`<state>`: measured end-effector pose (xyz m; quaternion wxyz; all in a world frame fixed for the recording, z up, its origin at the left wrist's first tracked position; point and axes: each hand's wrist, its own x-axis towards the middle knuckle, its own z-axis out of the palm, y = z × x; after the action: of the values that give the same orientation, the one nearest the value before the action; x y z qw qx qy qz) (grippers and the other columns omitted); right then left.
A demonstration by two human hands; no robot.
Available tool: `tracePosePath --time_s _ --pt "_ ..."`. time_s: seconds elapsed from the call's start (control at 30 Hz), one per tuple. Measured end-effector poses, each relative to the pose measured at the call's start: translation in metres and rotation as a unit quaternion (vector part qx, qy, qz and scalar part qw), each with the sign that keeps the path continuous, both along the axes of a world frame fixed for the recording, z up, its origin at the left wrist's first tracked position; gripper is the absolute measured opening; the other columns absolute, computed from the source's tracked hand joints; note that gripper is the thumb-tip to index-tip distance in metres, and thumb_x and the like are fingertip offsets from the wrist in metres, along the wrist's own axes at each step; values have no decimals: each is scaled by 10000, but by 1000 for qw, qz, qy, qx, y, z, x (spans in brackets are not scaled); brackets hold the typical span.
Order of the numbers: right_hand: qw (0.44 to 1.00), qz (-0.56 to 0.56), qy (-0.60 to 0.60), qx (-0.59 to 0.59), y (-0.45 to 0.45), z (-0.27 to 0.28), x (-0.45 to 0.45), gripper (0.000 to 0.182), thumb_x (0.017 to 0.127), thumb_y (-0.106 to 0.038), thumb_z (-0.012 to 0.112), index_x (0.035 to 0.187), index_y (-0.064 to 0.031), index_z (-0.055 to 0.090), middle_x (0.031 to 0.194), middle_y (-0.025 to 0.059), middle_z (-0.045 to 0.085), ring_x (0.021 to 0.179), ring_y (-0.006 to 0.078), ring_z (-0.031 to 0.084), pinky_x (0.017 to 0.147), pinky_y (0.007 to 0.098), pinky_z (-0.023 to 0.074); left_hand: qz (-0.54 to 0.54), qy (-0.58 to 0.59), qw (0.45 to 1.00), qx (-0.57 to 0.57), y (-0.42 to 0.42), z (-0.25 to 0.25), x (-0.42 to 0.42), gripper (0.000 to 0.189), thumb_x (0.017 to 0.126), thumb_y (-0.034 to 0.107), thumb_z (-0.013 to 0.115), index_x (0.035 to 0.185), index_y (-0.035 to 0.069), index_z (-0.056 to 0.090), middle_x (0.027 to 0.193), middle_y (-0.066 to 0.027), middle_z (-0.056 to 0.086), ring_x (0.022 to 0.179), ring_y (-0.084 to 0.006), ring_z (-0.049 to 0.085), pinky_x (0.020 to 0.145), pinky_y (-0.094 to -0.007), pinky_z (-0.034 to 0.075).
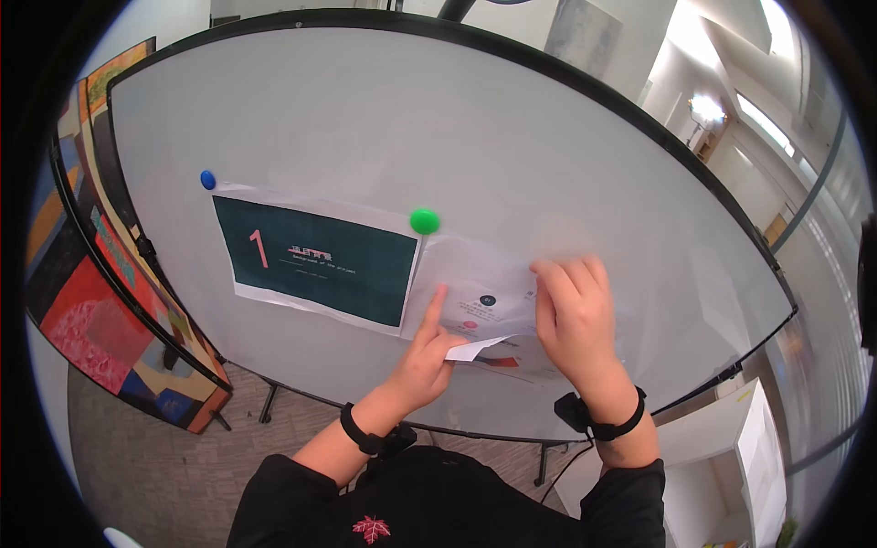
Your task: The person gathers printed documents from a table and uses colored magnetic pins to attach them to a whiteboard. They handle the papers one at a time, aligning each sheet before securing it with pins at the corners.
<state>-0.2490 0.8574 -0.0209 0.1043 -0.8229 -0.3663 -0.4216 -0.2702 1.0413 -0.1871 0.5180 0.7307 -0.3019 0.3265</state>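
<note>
A whiteboard stands in front of me. A printed sheet with a dark green panel hangs on it, with a blue round magnet at its upper left corner and a green round magnet at its upper right. Beside it, just right of the green magnet, a white printed sheet lies against the board, its lower edge curling outward. My left hand has its index finger on this sheet, with the curled edge by its other fingers. My right hand is at the sheet's right side, thumb and fingertips close together; its grip is unclear.
Colourful painted panels stand at the left of the whiteboard. A white shelf unit is at the lower right. The board's stand feet rest on the carpeted floor. A bright lamp shines at the far right.
</note>
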Motion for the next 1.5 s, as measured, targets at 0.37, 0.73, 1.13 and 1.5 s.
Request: tracePosePath --time_s 0.37,0.73,1.13,1.5 --pt "998 -9 -32 -44 16 6 4 281 674 37 622 948 -16 652 790 82 562 764 268 525 658 371 448 28 -19 999 16 10 12 10 205 801 -121 549 966 -35 634 1540 -357 195 1377 -462 367 1069 -422 383" --pt "998 -25 -45 -36 23 13 2 234 669 7 641 901 -18 636 804 87 567 759 268 539 655 366 449 40 -28 999 16 10 22 12 178 807 -104 558 954 -35 631 1547 -334 209 1255 -430 493 1022 -414 418" --pt "976 95 -94 -169 93 38 22 365 673 -95 643 1036 -56 643 878 51 577 787 220 561 676 331 475 19 -4 1000 -14 11 16 18 296 736 -168 508 984 -43 609 1559 -336 153 1430 -450 274 1113 -466 338" --pt "965 102 -137 -197 101 43 36 263 631 -79 676 890 -64 634 819 34 556 728 192 548 558 291 468 39 -19 999 -30 4 18 19 352 733 -163 505 1024 -13 635 1564 -315 169 999 -310 599 968 -414 456"
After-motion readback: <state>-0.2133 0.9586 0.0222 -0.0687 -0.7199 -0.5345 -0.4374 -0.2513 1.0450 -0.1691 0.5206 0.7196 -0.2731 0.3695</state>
